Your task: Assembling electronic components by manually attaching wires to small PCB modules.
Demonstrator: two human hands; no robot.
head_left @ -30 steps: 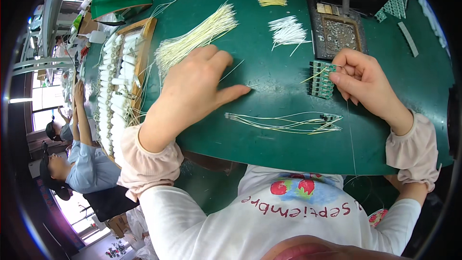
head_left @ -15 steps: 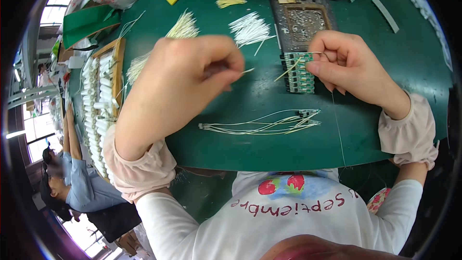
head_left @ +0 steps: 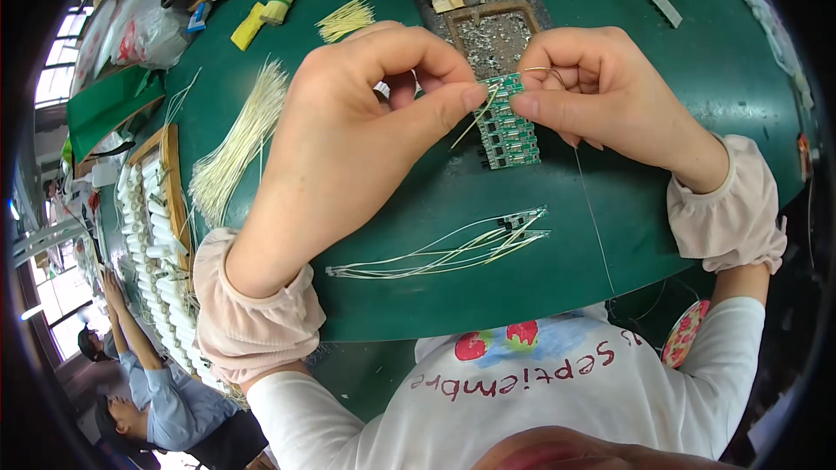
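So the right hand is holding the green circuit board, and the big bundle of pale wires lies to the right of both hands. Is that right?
Not quite: in the head view, the big bundle of pale wires lies left of the left hand. The right hand does hold the green circuit board.

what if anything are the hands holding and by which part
Right hand: the board, by its upper right edge, plus a thin wire. Left hand: at the board's upper left; its hold cannot be told.
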